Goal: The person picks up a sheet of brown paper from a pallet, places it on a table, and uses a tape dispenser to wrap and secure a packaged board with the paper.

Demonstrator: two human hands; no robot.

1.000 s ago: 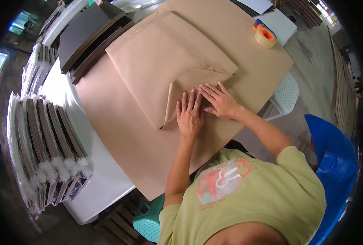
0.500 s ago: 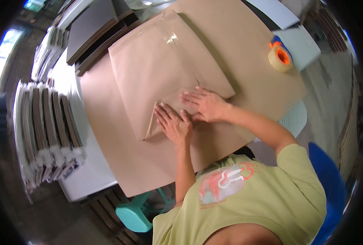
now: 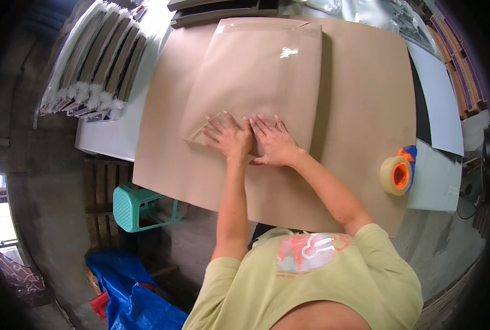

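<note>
brown paper-wrapped flat package (image 3: 256,77) mid-table, taped along its far edge | plastic-wrapped cardboard bundles (image 3: 93,60) stacked far left | clear plastic bags (image 3: 366,11) far right

The person wears a loose, pale yellow-green t-shirt (image 3: 333,286) with short sleeves that end a bit above the elbows. There's a faded print (image 3: 310,253) on the chest, reddish-orange and teal with white outline shapes, too warped by the lens to make out. Both forearms are bare, and the left hand (image 3: 229,138) and right hand (image 3: 275,142) have no gloves, rings or watch showing.
</note>
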